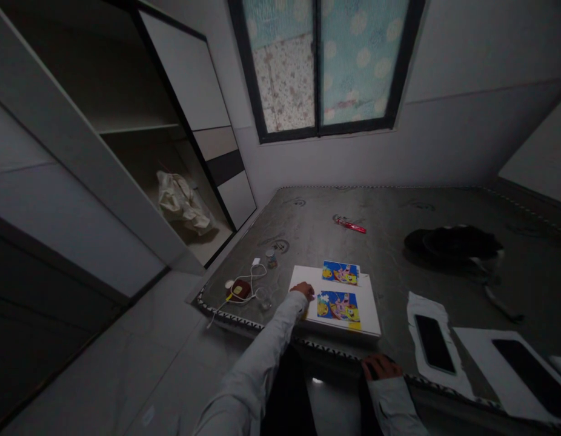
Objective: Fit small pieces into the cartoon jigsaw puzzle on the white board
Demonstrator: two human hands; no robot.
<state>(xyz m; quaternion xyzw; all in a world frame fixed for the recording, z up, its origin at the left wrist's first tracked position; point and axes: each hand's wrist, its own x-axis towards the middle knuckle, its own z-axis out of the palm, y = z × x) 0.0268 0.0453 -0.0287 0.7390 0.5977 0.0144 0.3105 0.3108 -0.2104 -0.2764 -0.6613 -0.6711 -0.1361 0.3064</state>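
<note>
My left hand [303, 290] is over the left part of a flat white box [370, 307], its fingers curled together and pointing down. Whatever they may hold is too small and dark to make out. Just right of it lies a colourful cartoon picture [339, 306], apparently a jigsaw puzzle, with a white gap at its upper left. Above that is a similar cartoon picture card [340, 272]. A bit of yellow [304, 315] shows beside my left wrist. My right hand [381, 367] rests by the mattress edge near my knee, fingers slightly apart, holding nothing.
On the grey mattress [308, 212] are a brown case [240, 290] with a white cable [258, 270], a small jar [271, 259], a red packet [351, 226], a black cap [457, 245] and a phone [435, 344] on white paper. A second dark device [532, 375] lies farther right.
</note>
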